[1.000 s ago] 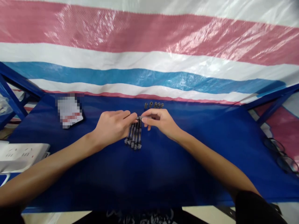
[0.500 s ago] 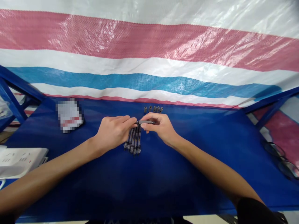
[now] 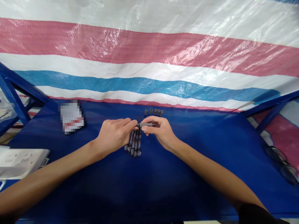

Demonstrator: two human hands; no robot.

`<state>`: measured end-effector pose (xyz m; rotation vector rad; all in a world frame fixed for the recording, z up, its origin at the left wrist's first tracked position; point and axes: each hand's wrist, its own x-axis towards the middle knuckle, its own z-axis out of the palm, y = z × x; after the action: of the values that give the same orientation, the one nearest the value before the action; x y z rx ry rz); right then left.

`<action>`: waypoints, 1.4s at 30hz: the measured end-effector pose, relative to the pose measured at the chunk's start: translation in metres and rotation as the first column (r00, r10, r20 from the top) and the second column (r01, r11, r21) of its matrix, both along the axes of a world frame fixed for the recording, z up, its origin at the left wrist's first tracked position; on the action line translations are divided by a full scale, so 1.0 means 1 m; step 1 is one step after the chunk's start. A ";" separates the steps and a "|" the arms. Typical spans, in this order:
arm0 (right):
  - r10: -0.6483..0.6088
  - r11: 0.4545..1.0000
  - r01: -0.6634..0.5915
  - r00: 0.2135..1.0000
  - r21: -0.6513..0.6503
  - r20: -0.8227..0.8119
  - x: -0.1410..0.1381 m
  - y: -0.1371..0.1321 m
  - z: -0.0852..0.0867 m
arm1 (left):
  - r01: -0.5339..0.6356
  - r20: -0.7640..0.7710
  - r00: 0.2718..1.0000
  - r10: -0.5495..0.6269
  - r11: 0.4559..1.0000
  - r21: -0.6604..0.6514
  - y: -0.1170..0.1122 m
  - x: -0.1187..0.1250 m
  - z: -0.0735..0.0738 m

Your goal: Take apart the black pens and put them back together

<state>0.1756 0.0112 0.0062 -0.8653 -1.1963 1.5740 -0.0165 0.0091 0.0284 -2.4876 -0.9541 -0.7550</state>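
Between my two hands a pen [image 3: 146,124] with a grey grip lies level, its dark tip pointing right. My left hand [image 3: 116,132] is closed on the pen's left end, most of which its fingers hide. The thumb and fingers of my right hand [image 3: 161,130] pinch the grey grip near the tip. Below the hands, several pens with clear barrels [image 3: 133,144] lie side by side on the table, their upper ends partly covered by my left hand. Just beyond my right hand stand several short grey tubes [image 3: 155,111] in a row.
The blue table [image 3: 149,183] ends at a striped plastic sheet [image 3: 140,46]. A blurred-out object [image 3: 72,116] lies at the back left. At the left edge sits a white power strip [image 3: 30,160]; a pair of glasses [image 3: 283,161] is at the far right. Blue frame bars [image 3: 17,99] flank the table.
The camera view has tilted slightly, so everything sits a little lower. My hands keep the same hold on the pen, with hardly any visible movement.
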 end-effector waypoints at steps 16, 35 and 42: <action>0.001 0.993 -0.010 0.998 0.122 0.068 0.002 0.001 -0.003 | -0.004 0.027 1.000 0.009 0.984 -0.180 0.002 -0.003 0.000; -0.037 0.962 -0.031 0.970 0.272 0.239 0.005 -0.002 0.002 | 0.002 0.012 1.000 -0.002 1.000 0.003 0.001 -0.005 0.005; -0.055 0.939 -0.025 0.974 0.344 0.221 0.005 -0.004 0.003 | 0.031 0.016 0.999 -0.031 0.999 -0.014 0.000 -0.005 0.005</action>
<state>0.1809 0.0075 0.0090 -0.8330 -1.5704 1.2220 -0.0218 0.0091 0.0335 -2.5179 -0.9322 -0.7818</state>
